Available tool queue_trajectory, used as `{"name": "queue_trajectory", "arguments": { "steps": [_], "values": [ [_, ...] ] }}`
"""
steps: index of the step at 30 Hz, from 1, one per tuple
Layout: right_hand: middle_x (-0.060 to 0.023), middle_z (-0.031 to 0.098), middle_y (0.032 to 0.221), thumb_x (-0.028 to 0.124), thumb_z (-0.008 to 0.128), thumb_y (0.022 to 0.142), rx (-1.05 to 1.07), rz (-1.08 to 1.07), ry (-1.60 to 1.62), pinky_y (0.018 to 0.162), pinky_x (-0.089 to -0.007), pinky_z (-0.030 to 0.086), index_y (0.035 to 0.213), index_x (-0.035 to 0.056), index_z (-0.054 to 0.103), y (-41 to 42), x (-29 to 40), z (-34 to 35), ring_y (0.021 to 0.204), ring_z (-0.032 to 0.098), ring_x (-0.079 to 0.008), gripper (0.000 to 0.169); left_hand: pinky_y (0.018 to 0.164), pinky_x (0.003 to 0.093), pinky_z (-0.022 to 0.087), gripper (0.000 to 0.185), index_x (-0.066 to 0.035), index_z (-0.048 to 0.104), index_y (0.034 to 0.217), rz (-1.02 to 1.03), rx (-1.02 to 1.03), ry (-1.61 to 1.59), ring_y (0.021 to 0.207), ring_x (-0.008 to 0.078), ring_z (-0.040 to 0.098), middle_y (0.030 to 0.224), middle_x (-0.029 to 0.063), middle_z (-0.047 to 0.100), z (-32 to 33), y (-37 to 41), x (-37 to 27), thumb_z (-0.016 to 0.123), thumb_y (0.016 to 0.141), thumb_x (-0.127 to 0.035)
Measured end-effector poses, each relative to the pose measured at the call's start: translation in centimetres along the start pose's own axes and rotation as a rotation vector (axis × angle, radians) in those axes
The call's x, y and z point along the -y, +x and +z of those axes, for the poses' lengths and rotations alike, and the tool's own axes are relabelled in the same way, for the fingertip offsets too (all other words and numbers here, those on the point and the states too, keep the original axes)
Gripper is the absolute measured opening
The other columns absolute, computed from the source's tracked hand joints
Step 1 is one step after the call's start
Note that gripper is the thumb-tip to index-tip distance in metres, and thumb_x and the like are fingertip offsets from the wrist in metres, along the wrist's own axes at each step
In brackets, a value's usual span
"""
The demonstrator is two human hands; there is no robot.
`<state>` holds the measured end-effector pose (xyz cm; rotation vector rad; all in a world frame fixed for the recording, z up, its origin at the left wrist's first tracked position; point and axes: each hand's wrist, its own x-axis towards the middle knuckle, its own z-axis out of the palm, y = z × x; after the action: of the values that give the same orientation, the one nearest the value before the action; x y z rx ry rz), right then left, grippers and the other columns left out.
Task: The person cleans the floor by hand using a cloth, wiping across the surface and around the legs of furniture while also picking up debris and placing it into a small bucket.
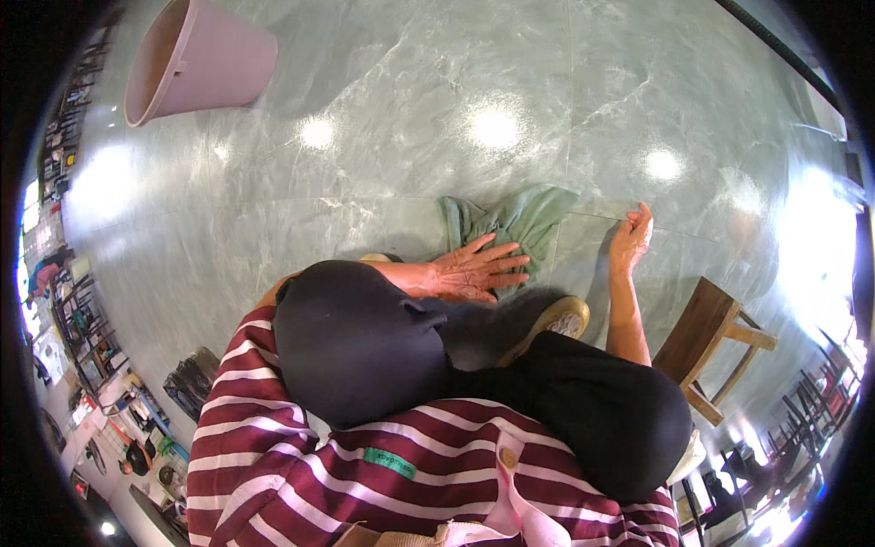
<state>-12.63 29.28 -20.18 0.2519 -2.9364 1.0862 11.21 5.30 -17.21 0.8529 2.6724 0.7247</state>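
Note:
My left hand [480, 270] lies spread, palm down, on the near part of a crumpled green cloth [547, 212] on the glossy marbled floor. The thumb and fingers are apart and do not grip the cloth. Off to the right of the cloth, my right hand [636, 236] is held with its fingers loosely bent, away from the cloth; nothing shows in it. Between my knees, close behind the cloth, is a shoe [569, 318] on my foot.
A pink plastic bucket [229, 58] is tipped on its side at the upper left. On the right is a small wooden stool [704, 328]. A black plastic bag [191, 383] lies at lower left. Racks and assorted items line the left edge; stacked furniture is at lower right.

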Motion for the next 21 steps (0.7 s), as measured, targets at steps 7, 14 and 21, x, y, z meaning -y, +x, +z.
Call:
{"name": "queue_trajectory", "arguments": {
  "steps": [7,14,21],
  "values": [
    [-0.0073,0.056,0.091,-0.003,0.050,0.080,0.016,0.042,-0.026,0.080,-0.0344,0.045,0.124,0.0048,0.049,0.0,0.6,0.1,0.083,0.054,-0.0214,0.045,0.113,0.0543,0.010,0.089,-0.018,0.020,0.148,-0.573,-0.054,0.006,0.142,0.0310,0.011,0.156,0.0101,0.009,-2.2,-1.7,3.1,0.066,0.079,-0.049],
    [-0.0066,0.057,0.090,-0.003,0.050,0.081,0.045,0.074,0.036,0.079,-0.0326,0.046,0.124,0.0060,0.050,0.1,-0.1,-0.2,0.081,0.055,-0.0192,0.045,0.110,0.0560,0.013,0.072,-0.014,0.029,0.145,-1.293,-0.482,0.176,0.139,0.0341,0.021,0.152,0.0131,0.022,-3.7,-12.5,9.2,0.061,0.084,-0.033],
    [-0.0059,0.057,0.088,-0.003,0.050,0.081,0.061,0.097,0.093,0.078,-0.0325,0.046,0.124,0.0070,0.051,0.3,1.0,0.6,0.080,0.055,-0.0187,0.044,0.096,0.0484,0.041,0.057,-0.006,0.044,0.134,-2.012,-0.536,-0.051,0.118,0.0317,0.050,0.131,0.0159,0.049,-4.6,-41.3,18.6,0.040,0.095,-0.048]
  ]
}}
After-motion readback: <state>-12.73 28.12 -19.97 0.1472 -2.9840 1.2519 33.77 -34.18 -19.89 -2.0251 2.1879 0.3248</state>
